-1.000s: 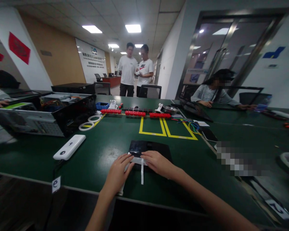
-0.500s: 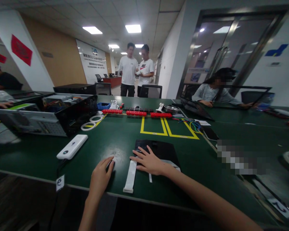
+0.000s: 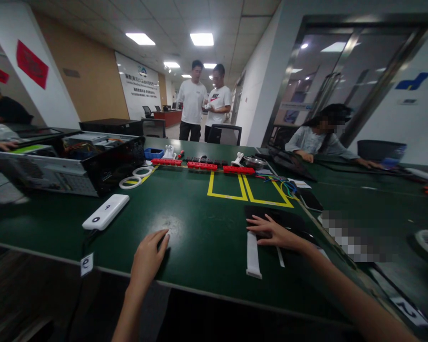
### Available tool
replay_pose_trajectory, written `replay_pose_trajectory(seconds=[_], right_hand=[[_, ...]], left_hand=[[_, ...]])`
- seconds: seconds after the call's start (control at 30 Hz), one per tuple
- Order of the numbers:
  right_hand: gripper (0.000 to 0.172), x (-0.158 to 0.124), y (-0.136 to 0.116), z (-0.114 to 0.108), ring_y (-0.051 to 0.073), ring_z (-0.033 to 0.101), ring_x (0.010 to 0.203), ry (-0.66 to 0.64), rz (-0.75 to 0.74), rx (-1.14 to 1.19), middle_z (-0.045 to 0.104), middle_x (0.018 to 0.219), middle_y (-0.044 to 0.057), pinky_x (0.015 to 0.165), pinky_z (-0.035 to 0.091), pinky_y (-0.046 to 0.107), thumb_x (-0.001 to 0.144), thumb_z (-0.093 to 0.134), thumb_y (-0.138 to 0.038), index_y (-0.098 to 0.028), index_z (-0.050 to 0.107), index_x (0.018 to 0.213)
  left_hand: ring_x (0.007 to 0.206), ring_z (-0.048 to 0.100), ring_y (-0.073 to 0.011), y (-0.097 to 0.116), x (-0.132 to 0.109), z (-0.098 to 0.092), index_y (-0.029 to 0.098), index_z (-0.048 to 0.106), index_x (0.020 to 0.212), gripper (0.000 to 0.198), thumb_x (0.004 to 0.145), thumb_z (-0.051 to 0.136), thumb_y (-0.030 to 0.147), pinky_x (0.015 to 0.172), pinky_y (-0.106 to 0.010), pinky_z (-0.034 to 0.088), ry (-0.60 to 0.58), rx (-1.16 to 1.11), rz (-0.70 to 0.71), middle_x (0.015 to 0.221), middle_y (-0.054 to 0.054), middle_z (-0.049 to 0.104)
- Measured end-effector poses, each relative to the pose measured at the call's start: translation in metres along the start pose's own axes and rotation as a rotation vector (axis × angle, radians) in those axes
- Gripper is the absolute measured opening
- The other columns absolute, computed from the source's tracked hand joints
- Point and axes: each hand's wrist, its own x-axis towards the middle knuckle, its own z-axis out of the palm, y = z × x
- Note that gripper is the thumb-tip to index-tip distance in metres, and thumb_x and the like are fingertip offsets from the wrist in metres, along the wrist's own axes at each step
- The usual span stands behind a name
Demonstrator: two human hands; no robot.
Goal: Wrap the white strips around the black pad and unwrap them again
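My right hand [image 3: 276,233] lies flat with fingers spread on a thin dark panel [image 3: 294,218], right of the middle of the green table. From under that hand a white ribbon cable [image 3: 253,256] runs toward me, ending in a white connector. A narrower white strip [image 3: 280,257] sticks out beside it. Part of the panel is hidden by the hand and forearm. My left hand [image 3: 150,254] rests on the bare table to the left, thumb apart from the loosely curved fingers, with nothing visible in it.
An opened computer case [image 3: 66,168] stands at the left, with a white power bank [image 3: 106,212] and two white rings [image 3: 130,183] near it. Red strips [image 3: 202,165] line the back. Yellow tape outlines [image 3: 226,196] and coloured wires [image 3: 288,189] lie ahead. A co-worker [image 3: 324,135] sits at the right.
My right hand has moved to the right, and the dark panel with its ribbon cable has slid along under it. My left hand stays in nearly the same place.
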Motion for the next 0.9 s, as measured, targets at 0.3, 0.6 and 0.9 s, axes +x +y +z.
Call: replay_pose_trajectory(seconds=[0.3, 0.6, 0.9], right_hand=[[0.057, -0.031, 0.032, -0.016, 0.031, 0.011, 0.138, 0.03, 0.103, 0.089, 0.037, 0.144, 0.006, 0.106, -0.007, 0.058, 0.072, 0.061, -0.057, -0.032, 0.058, 0.122], [0.041, -0.064, 0.047, -0.013, 0.03, 0.037, 0.129, 0.269, 0.221, 0.073, 0.05, 0.134, 0.008, 0.107, 0.025, 0.045, 0.071, 0.06, -0.054, -0.023, 0.07, 0.095], [0.038, -0.112, 0.07, -0.062, 0.028, 0.062, 0.086, 0.654, 0.759, -0.306, 0.067, 0.103, 0.015, 0.075, 0.044, 0.036, 0.082, 0.044, -0.034, -0.018, 0.064, 0.11]], left_hand=[[0.101, 0.061, -0.0235, 0.0, 0.0, 0.0, 0.019, 0.066, 0.105, 0.033, 0.09, 0.044, 0.038, 0.091, -0.037, 0.046, 0.006, 0.023, 0.009, 0.105, -0.007, 0.069], [0.101, 0.061, -0.0231, -0.001, 0.001, 0.0, 0.02, 0.067, 0.104, 0.032, 0.089, 0.044, 0.037, 0.092, -0.037, 0.045, 0.0, 0.023, 0.021, 0.105, -0.007, 0.069], [0.101, 0.06, -0.024, 0.001, 0.0, -0.001, 0.021, 0.066, 0.105, 0.033, 0.09, 0.043, 0.038, 0.091, -0.038, 0.045, -0.015, 0.022, 0.016, 0.105, -0.008, 0.068]])
